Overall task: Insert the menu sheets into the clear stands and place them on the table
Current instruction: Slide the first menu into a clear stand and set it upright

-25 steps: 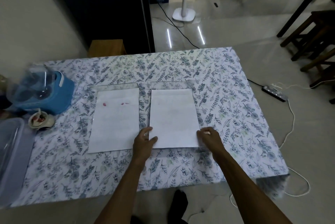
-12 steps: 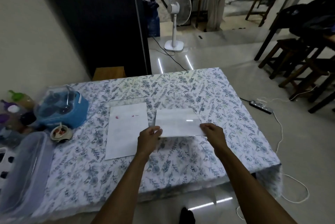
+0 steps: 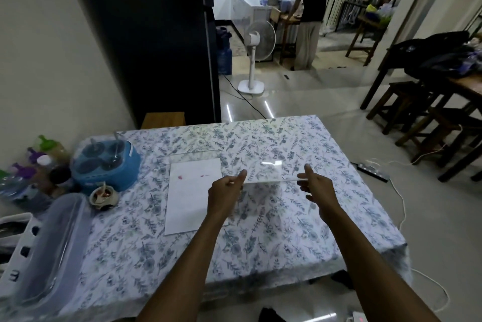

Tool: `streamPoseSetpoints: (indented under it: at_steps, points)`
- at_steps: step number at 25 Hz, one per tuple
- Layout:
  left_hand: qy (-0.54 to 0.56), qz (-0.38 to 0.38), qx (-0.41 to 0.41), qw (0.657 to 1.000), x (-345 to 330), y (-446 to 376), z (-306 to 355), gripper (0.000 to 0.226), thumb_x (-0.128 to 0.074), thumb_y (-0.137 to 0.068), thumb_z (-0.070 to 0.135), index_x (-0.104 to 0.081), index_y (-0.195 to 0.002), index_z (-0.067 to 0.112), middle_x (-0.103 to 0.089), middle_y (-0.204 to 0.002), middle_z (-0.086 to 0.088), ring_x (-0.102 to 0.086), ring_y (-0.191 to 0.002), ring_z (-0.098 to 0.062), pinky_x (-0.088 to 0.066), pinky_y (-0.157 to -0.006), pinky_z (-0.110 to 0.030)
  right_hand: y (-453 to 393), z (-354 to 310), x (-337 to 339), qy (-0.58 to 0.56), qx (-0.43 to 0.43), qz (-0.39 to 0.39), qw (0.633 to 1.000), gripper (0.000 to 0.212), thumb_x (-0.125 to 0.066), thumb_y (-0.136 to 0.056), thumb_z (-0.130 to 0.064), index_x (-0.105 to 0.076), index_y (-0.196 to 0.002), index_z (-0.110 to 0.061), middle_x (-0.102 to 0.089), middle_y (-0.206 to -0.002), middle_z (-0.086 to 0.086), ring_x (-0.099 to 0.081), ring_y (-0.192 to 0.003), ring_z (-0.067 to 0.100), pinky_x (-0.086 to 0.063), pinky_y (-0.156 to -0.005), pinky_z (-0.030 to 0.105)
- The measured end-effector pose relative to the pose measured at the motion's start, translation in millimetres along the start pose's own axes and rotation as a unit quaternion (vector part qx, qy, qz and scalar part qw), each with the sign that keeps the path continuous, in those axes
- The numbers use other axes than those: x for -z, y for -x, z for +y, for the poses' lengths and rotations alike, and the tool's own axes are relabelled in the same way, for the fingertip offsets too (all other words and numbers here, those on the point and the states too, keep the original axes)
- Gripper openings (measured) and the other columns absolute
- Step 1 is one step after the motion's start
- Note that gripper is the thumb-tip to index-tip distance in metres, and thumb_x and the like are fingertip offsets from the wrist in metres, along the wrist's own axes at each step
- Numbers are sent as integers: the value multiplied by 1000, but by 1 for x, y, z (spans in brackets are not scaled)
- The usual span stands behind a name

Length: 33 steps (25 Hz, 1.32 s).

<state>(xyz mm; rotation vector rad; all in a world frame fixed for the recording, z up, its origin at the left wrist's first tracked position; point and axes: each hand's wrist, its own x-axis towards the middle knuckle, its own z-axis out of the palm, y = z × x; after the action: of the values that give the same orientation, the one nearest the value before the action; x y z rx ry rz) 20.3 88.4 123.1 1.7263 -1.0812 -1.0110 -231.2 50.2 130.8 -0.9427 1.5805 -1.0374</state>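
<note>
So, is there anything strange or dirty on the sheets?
Yes. The menu sheet lying flat on the table has two small reddish marks near its top edge, like stains. The clear stand held by both hands shows only a light reflection.

A single head-worn wide-angle camera looked forward and down over the floral-clothed table (image 3: 260, 217), close above outstretched forearms.

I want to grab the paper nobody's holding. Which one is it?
Look at the flowery tablecloth. Just left of the left hand, one white sheet lies flat. It has small pink marks near its top, unlike the lifted one.
</note>
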Motion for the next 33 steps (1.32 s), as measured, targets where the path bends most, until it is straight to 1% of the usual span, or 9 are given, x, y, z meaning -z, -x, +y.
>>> streamPoseSetpoints:
  at_steps: [3,6,9,13,17,20,23,26,33]
  points:
    - [-13,2,-20,1000,4,-18,16,58,-58,-83,74,-77,-88,20,-77,-83,3,-73,-83,-15,-58,-83,-37,-12,-20,-9,8,26,-7,1000,58,-57,-87,-69,-76,-99,-15,-75,-99,8,-70,-96,24,-55,-81,41]
    - [-22,14,-32,999,5,-44,33,67,-56,-79,80,-75,-84,16,-77,-80,1,-73,-82,-19,-58,-84,-42,-34,-41,-21,7,43,-11,999,65,-58,-82,-75,-73,-100,-14,-74,-100,7,-70,-99,25,-56,-89,48]
    - [-32,21,-29,999,5,-75,47,61,-54,-78,82,-74,-77,24,-77,-75,6,-73,-80,-14,-59,-86,-41,-61,-58,-32,14,51,-20,998,69,-59,-77,-79,-70,-101,-16,-74,-101,6,-70,-98,24,-57,-92,51]
    - [-59,46,-23,997,4,-116,63,68,-50,-72,90,-74,-71,26,-75,-65,10,-73,-73,-11,-60,-82,-41,-97,-74,-43,34,56,-22,998,75,-57,-72,-85,-71,-97,-16,-74,-99,4,-70,-96,23,-58,-90,53]
    - [-77,75,-27,994,-4,-152,73,73,-49,-77,86,-72,-68,17,-73,-62,5,-72,-66,-14,-59,-76,-40,-131,-87,-54,73,62,-23,995,89,-52,-66,-94,-72,-98,-13,-75,-100,3,-69,-97,23,-57,-92,55]
    - [-86,99,-30,991,-10,-171,73,71,-48,-82,82,-69,-68,15,-72,-63,1,-71,-65,-17,-58,-71,-40,-153,-91,-61,106,67,-19,992,81,-49,-65,-96,-73,-90,-23,-75,-99,0,-69,-97,21,-58,-90,54]
    - [-86,108,-37,990,-15,-184,70,63,-47,-83,80,-65,-65,22,-70,-63,1,-68,-61,-16,-57,-67,-38,-171,-92,-66,144,81,-13,986,73,-47,-72,-91,-70,-84,-23,-75,-92,1,-70,-91,22,-60,-83,51]
    - [-81,112,-39,990,-18,-192,65,57,-49,-85,78,-63,-66,26,-70,-64,0,-67,-61,-14,-55,-64,-37,-183,-90,-69,170,104,-17,980,62,-49,-81,-82,-68,-84,-23,-74,-88,0,-70,-87,21,-56,-71,41]
    - [-54,119,-35,991,-23,-202,62,49,-54,-89,68,-58,-64,27,-69,-64,0,-66,-62,-13,-52,-62,-33,-205,-77,-77,207,110,-20,972,59,-48,-83,-80,-67,-86,-24,-76,-93,4,-71,-88,22,-59,-80,47]
